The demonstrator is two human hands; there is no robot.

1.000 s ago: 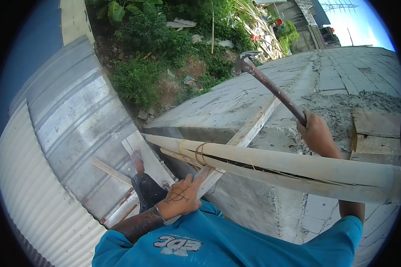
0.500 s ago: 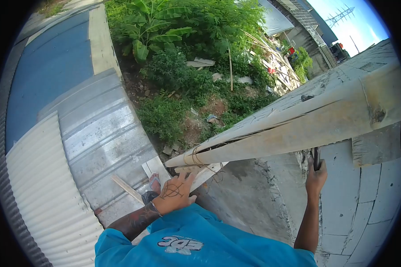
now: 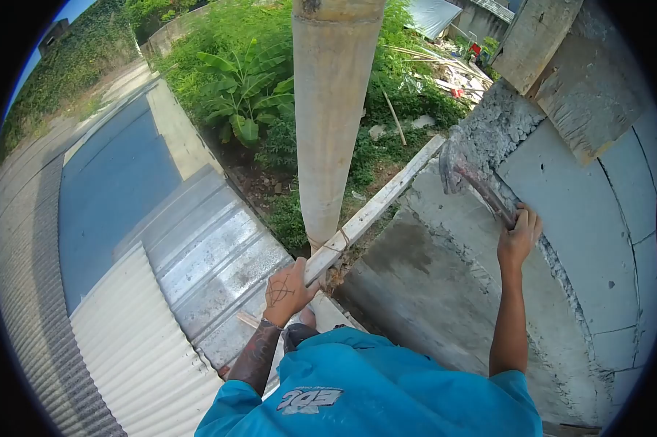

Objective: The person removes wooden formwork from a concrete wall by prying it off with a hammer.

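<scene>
My left hand point(image 3: 288, 291) is wrapped around the near end of a pale wooden batten point(image 3: 387, 200), which slants away to the concrete edge. A thin tie wire point(image 3: 341, 239) loops around the batten where it crosses a thick bamboo pole point(image 3: 330, 124). In my right hand point(image 3: 520, 234) is a hammer point(image 3: 492, 200), gripped by the handle. Its head points left, close beside the batten's far end and overlapping the rough concrete in this view.
Rough boards point(image 3: 591, 87) hang over the block wall point(image 3: 587, 218) at right. Below me is a grey concrete surface point(image 3: 416, 291). Metal sheeting point(image 3: 205, 255) and white corrugated roofing point(image 3: 135, 349) lie at left. Green plants point(image 3: 245, 95) grow beyond.
The view has turned, so the pole now stands upright near the middle. The hammer has come out from behind it, beside the batten's far end. My left hand now wraps the batten's near end.
</scene>
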